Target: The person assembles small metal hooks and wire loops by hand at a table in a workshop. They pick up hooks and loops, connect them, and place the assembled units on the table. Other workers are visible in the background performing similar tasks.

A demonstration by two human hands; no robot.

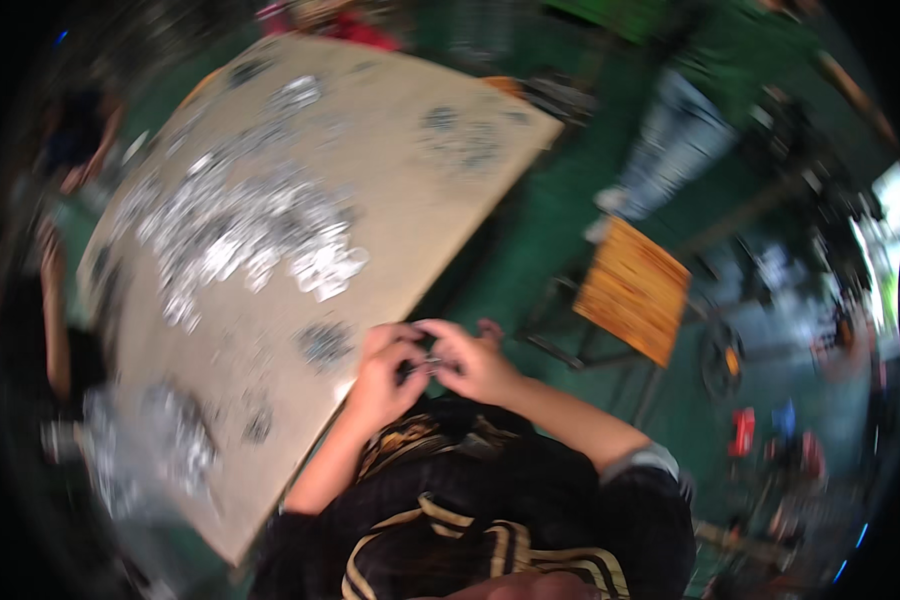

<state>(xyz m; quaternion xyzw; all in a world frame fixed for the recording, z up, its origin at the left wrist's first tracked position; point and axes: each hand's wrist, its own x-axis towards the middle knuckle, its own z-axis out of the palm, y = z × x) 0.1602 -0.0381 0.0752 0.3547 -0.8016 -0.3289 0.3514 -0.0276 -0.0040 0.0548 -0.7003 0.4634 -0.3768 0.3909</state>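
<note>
My left hand (383, 376) and my right hand (473, 366) meet in front of my body, at the near edge of the table. Their fingers are closed together around a small dark and metallic piece (431, 363), too blurred to name. Just left of my hands, a little heap of small dark metal bits (325, 343) lies on the tabletop. Farther off spreads a large pile of shiny silvery pieces (250, 225), smeared by motion.
The beige table (400, 130) carries more small parts (460, 140) at its far right. A clear plastic bag (175, 435) sits at the near left. To the right stands a wood-topped stool (635, 285). A person in jeans (680, 135) is beyond it; another person's forearm (55, 330) shows at left.
</note>
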